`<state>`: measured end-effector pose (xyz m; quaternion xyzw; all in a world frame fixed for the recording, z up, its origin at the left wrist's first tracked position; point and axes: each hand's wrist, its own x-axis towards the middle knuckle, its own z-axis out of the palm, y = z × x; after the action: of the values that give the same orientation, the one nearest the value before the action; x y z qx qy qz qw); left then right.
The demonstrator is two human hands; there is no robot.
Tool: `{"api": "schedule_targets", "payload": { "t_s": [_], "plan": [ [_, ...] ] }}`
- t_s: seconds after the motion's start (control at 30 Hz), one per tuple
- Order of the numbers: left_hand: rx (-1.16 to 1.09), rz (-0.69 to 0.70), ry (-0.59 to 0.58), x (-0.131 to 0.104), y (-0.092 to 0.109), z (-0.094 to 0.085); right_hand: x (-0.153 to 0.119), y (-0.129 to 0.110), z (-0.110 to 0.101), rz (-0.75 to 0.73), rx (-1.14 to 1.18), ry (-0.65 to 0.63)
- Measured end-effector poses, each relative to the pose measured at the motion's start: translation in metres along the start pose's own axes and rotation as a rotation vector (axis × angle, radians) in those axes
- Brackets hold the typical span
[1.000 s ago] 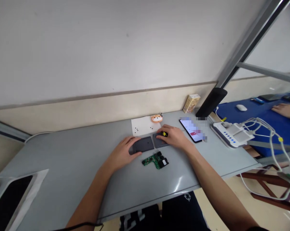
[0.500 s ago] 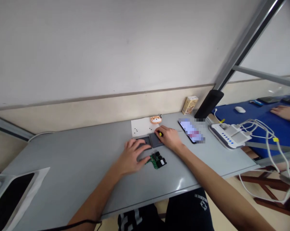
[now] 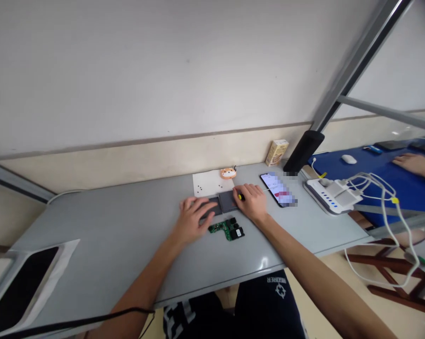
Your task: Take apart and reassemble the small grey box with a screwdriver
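My left hand [image 3: 192, 217] lies with its fingers spread over the left part of a dark grey plastic case [image 3: 215, 206]; the fingers partly hide it. A second dark grey case half [image 3: 228, 201] lies right beside it, touching my right hand [image 3: 252, 201]. That hand is closed around a screwdriver [image 3: 241, 197], its yellow-and-black handle end showing at the fingers and its thin shaft pointing right. Nearer to me lies a green circuit board [image 3: 228, 229] with black parts. Several tiny dark screws [image 3: 199, 189] rest on a white sheet of paper [image 3: 209, 181] behind the case.
An orange animal-face item [image 3: 228, 173] sits on the paper. To the right are a phone [image 3: 274, 186], a small carton [image 3: 277, 153], a black cylinder [image 3: 304, 151] and a power strip [image 3: 330, 200] with cables. A tablet-like device [image 3: 25, 287] lies left. Another person's hand [image 3: 412, 162] rests on the blue desk.
My left hand has shifted off the circuit board onto the grey case, so more of the board shows. My right hand keeps the screwdriver, its shaft now visible. The view has shifted slightly.
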<state>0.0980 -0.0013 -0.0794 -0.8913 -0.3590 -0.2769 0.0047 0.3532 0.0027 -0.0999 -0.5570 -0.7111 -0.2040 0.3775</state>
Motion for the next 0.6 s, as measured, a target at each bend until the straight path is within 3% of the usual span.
{"api": "schedule_targets", "payload": {
  "t_s": [0.1,0.23,0.43,0.6],
  "plan": [
    [0.027,-0.104,0.071,0.001,-0.023,-0.006,0.000,-0.001,0.000,0.024,0.032,0.004],
    [-0.033,-0.152,0.048,-0.001,-0.042,-0.008,0.000,-0.004,0.000,0.031,0.074,-0.039],
    [-0.080,-0.197,-0.035,-0.003,-0.047,-0.001,0.000,-0.001,-0.007,0.062,0.089,-0.109],
    [-0.092,-0.216,-0.106,-0.005,-0.047,0.002,0.005,0.007,-0.011,0.085,0.157,-0.262]
  ]
}}
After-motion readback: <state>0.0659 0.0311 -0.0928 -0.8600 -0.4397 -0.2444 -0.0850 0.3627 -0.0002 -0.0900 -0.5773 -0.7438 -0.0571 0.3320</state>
